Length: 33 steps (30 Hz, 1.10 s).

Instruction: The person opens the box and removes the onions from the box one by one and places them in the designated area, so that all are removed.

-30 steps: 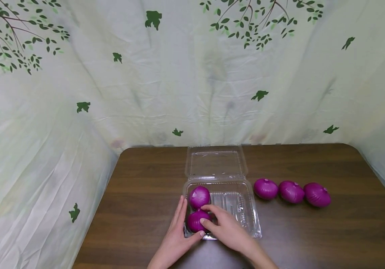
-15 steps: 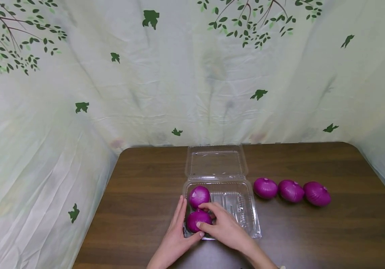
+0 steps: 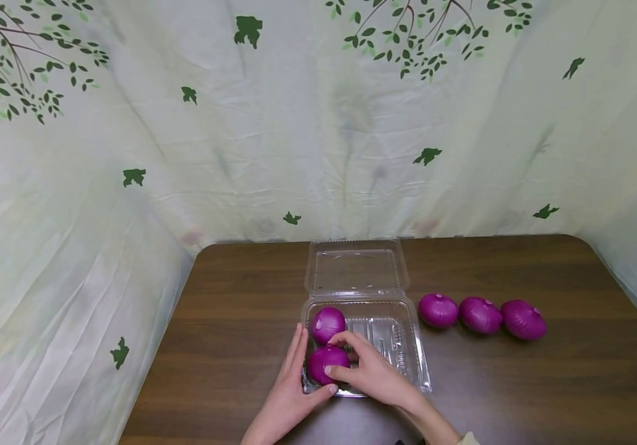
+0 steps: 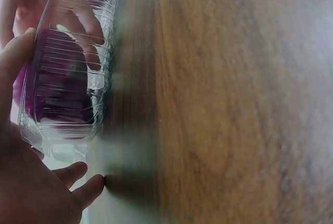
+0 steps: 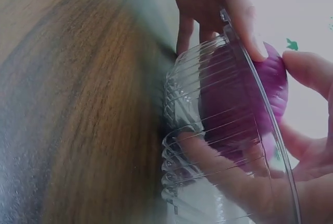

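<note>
A clear plastic clamshell container (image 3: 420, 355) lies on the table with its lid (image 3: 356, 271) folded back. Inside, along the left wall, sit two red onions, the far onion (image 3: 327, 322) just behind the near onion (image 3: 323, 363). My right hand (image 3: 380, 376) grips the near onion, thumb on its front and fingers round its right side. Seen from the right wrist, the onion (image 5: 237, 99) shows through the ribbed wall, some right fingers reaching down inside. My left hand (image 3: 285, 398) rests with straight fingers along the container's left side, thumb at the front rim.
Right of the container, a row of three more red onions (image 3: 481, 316) lies on the brown wooden table (image 3: 240, 296). A pale curtain (image 3: 274, 142) with leaf prints hangs behind the table and along its sides.
My right thumb has shifted slightly left over the near onion, and the onion has turned a little in place. The left hand and container stay almost still.
</note>
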Available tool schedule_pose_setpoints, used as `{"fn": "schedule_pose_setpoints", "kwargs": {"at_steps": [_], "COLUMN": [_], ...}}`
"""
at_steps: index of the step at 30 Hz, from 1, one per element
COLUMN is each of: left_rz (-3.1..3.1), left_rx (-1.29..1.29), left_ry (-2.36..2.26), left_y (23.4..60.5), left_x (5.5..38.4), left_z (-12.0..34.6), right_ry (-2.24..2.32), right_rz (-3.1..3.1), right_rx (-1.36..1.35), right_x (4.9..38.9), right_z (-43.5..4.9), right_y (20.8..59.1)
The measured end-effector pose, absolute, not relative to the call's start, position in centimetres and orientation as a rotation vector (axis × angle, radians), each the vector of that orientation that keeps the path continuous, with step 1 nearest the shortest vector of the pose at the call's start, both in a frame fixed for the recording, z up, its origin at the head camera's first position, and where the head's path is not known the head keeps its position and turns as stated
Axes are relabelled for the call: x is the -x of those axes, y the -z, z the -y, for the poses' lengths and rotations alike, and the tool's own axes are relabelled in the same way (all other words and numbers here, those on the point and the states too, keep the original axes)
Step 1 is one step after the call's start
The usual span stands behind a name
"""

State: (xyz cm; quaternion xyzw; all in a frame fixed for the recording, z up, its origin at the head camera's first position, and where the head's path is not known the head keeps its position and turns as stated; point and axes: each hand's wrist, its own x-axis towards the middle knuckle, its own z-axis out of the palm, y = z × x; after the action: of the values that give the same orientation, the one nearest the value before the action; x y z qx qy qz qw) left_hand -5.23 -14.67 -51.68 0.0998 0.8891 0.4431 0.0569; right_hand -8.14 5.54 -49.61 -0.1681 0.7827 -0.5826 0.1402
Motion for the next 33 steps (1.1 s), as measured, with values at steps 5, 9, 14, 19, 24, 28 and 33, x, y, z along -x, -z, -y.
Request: {"fn": "schedule_pose_setpoints", "kwargs": {"at_steps": [5,9,14,19,24,28,33], "left_rz": [-2.721,-2.718,-2.701,-2.683,-2.676,-2.671,-2.646], "left_rx": [-0.334,-0.357,-0.380,-0.383,-0.381,-0.390,-0.378], "left_ry": [-1.335,-1.345,-1.358,-1.367,-1.373,-1.383,-1.404], "left_y": [51.84,51.94,51.96,51.86,51.82,51.83,51.78], "left_x": [5.24,5.31,5.41,5.43,5.39,5.35,5.29], "left_z": [14.76,14.72,14.73,14.84,14.89,14.88,14.87], "right_ry": [1.864,2.037,2.084,2.015,2.008,2.026,2.074], "right_rz": [-2.044,-1.882,-1.874,-1.986,-1.991,-2.023,-2.024], "right_rx": [0.401,0.291,0.238,0.309,0.303,0.264,0.223], "right_x": [8.18,8.24,8.14,8.22,8.30,8.20,8.05], "right_z": [-5.49,-5.38,-5.32,-5.26,-5.13,-4.95,-4.73], "right_y": [49.63,49.47,49.34,49.55,49.50,49.26,49.07]}}
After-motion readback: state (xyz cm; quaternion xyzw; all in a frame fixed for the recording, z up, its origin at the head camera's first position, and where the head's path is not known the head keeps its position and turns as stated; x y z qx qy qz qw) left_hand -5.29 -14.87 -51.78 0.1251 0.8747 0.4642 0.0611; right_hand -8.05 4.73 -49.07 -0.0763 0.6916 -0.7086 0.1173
